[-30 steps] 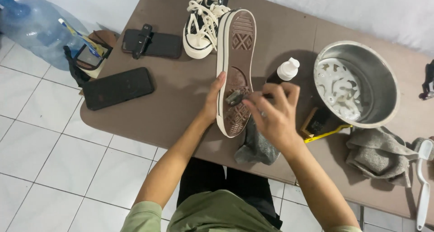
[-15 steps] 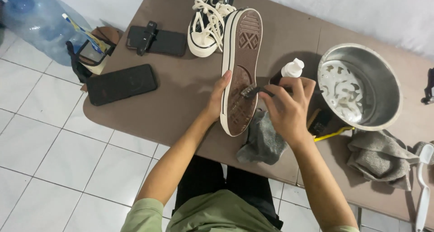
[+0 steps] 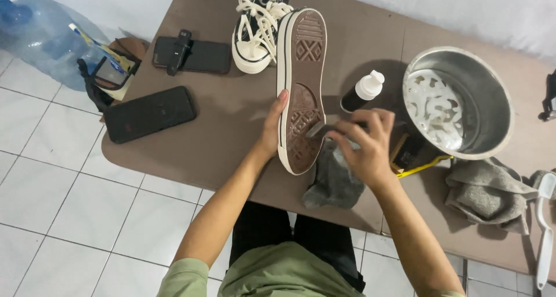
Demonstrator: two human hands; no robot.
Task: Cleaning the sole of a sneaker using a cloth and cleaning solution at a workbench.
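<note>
A sneaker (image 3: 301, 83) lies sole-up on the brown table (image 3: 226, 129), its brown sole ringed in white. My left hand (image 3: 271, 123) grips its left edge near the heel. My right hand (image 3: 365, 143) is closed on a small brush whose dark head (image 3: 317, 131) touches the heel part of the sole. A grey cloth (image 3: 333, 181) lies under my right hand. The second sneaker (image 3: 258, 28), black with white laces, stands upright behind.
A metal basin (image 3: 463, 100) with foamy water stands right, a white-capped bottle (image 3: 362, 91) beside it. A grey towel (image 3: 492, 190) and white brush (image 3: 544, 233) lie far right. Two dark phones (image 3: 149, 113) (image 3: 194, 55) lie left. A blue water jug (image 3: 40, 36) stands on the tiled floor.
My right hand with the brush has shifted slightly along the heel of the sole. The left hand keeps its hold on the shoe's edge.
</note>
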